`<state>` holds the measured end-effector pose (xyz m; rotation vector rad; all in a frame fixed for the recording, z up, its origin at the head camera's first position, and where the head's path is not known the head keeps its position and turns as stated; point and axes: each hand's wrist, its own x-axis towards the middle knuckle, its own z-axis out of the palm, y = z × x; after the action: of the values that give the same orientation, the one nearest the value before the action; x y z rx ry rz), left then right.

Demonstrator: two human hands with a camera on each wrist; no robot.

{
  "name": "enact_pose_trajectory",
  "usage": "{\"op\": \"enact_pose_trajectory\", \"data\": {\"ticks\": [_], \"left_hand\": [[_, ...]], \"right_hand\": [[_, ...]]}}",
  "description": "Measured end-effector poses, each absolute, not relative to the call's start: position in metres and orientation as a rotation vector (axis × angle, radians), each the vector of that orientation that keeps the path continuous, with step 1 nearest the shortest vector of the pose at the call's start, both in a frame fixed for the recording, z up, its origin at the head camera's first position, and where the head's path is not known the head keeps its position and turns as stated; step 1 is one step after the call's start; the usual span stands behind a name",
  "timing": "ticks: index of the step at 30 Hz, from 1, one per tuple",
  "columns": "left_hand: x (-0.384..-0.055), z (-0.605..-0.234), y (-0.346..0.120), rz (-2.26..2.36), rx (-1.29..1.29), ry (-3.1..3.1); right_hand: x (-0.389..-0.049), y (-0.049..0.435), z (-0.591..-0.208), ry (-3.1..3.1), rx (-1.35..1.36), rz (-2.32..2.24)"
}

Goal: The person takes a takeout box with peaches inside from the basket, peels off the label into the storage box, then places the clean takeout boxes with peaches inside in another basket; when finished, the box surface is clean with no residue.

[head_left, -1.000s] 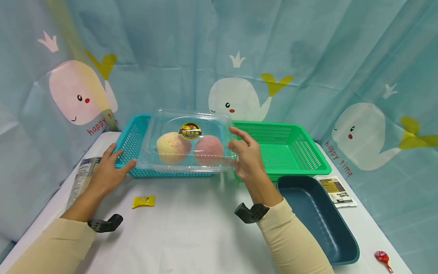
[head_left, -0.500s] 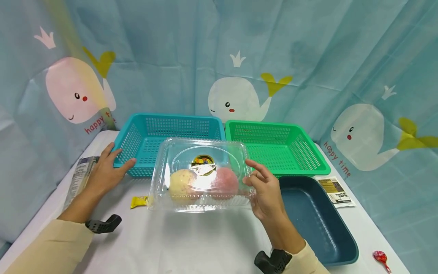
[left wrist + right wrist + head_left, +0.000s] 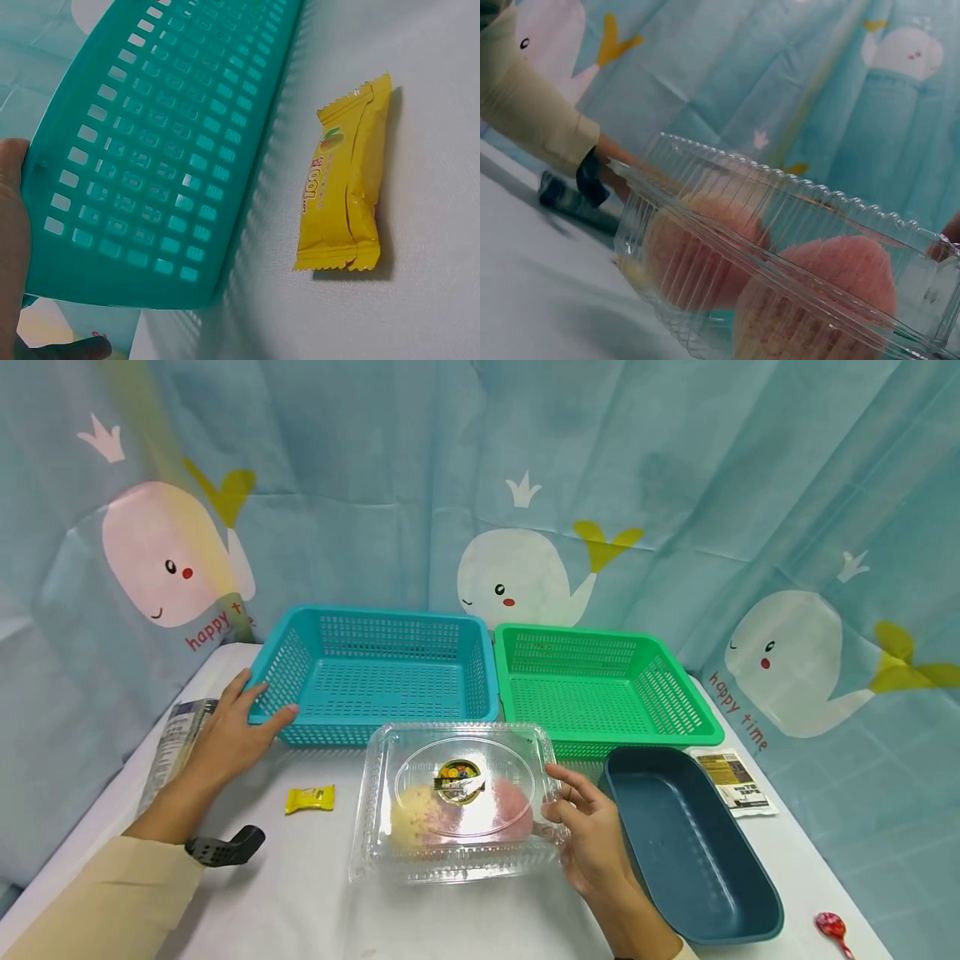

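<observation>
One printed packet (image 3: 176,747) is seen at the far left of the table (image 3: 300,893), beside the left hand (image 3: 232,735). The near left corner of the blue basket (image 3: 390,615) is touched by that hand, its thumb and fingers spread and relaxed. In front of the basket, a yellow candy (image 3: 310,798) is laid flat on the table. In the middle, a lidded clear box (image 3: 412,752) with a round sticker (image 3: 459,781) is gripped at its right edge by the right hand (image 3: 592,827); a yellowish fruit (image 3: 412,814) and a pink fruit (image 3: 513,810) are held inside. Whether the box is touching the table cannot be told. Behind it, to the right, a green basket (image 3: 570,630) is placed. A dark blue tub (image 3: 693,852) is set beside the right hand, followed by a small packet (image 3: 735,781) and a red lollipop (image 3: 831,925).
</observation>
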<state>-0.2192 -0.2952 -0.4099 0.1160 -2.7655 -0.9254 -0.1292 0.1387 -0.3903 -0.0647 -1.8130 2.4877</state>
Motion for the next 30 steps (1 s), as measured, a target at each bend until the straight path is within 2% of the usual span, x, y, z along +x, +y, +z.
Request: {"op": "enact_pose_trajectory", "data": {"ticks": [10, 20, 30], "left_hand": [[-0.22, -0.408, -0.296, -0.924, 0.126, -2.797], [-0.217, -0.399, -0.296, -0.937, 0.095, -2.828], [-0.173, -0.366, -0.258, -0.909, 0.071, -2.588]], "right_hand": [[-0.124, 0.146, -0.41, -1.766, 0.035, 2.535], [-0.122, 0.151, -0.425, -1.822, -0.004, 2.52], [-0.127, 0.156, -0.436, -1.911, -0.036, 2.444]]}}
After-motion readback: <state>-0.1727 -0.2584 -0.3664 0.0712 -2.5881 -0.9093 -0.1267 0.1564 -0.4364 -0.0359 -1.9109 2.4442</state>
